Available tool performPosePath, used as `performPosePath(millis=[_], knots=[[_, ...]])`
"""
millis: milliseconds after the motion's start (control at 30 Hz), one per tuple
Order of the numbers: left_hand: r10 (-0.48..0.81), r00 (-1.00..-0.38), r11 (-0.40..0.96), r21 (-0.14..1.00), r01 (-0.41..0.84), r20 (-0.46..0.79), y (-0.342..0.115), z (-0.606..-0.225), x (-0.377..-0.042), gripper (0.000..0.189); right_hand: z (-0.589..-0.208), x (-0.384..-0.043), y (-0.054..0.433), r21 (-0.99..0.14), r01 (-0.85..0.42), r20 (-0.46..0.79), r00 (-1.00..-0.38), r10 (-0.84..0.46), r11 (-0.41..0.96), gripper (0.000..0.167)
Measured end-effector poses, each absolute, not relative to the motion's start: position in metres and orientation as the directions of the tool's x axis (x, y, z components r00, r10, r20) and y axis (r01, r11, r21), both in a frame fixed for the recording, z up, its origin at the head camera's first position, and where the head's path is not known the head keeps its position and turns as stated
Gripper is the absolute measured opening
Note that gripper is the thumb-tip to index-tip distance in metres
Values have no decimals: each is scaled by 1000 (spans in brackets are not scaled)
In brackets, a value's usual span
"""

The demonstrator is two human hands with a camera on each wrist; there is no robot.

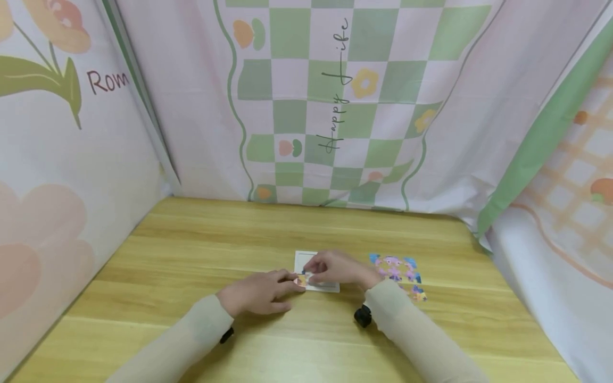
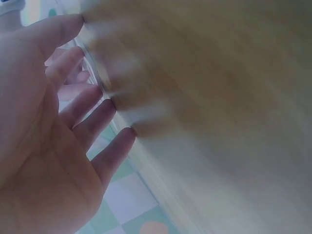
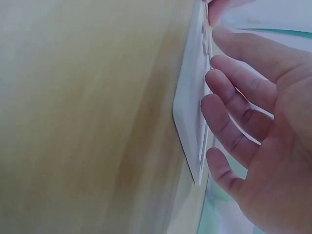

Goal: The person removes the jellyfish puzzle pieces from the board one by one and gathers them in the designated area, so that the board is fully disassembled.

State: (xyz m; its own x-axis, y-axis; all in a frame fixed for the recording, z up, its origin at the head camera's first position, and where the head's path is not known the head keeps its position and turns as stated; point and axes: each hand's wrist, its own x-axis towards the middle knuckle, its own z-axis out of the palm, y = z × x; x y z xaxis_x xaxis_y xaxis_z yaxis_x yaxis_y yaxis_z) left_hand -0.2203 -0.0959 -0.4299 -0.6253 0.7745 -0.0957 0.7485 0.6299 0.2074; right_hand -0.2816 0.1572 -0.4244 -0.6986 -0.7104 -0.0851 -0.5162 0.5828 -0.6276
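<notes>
A white puzzle tray (image 1: 327, 288) with a raised rim lies on the table, and a few orange and yellow puzzle pieces (image 1: 300, 281) sit at its near left corner. My left hand (image 1: 261, 292) lies palm down at that corner, its fingers extended and the fingertips touching the edge and the pieces. My right hand (image 1: 337, 267) is over the tray with thumb and index finger bent together at a small puzzle piece (image 1: 304, 272) with blue on it, mostly hidden by the fingers. In the right wrist view the tray rim (image 3: 187, 112) shows beside the other, loosely bent fingers.
Several loose pink, purple and blue puzzle pieces (image 1: 394, 271) lie spread to the right of the tray, partly behind the right forearm. The wooden table (image 1: 215, 234) meets a checkered curtain (image 1: 325, 106) at the back and a printed curtain (image 1: 72, 213) on the left.
</notes>
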Motion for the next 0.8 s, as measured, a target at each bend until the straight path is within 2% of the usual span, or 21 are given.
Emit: performPosePath(millis=[200,400,800], knots=[[769,-630,637,211,741,-109,-96,-430,-221,52,-427,-283,150,-594,-557,-57,-690,-722,580,27],[771,-628,635,219,741,-109,-96,-426,-219,52,-428,-284,148,-586,-541,-73,-706,-705,603,25],[759,-639,647,255,718,-126,-95,-422,-217,52,-428,-282,147,-658,-474,-91,-721,-687,585,21]])
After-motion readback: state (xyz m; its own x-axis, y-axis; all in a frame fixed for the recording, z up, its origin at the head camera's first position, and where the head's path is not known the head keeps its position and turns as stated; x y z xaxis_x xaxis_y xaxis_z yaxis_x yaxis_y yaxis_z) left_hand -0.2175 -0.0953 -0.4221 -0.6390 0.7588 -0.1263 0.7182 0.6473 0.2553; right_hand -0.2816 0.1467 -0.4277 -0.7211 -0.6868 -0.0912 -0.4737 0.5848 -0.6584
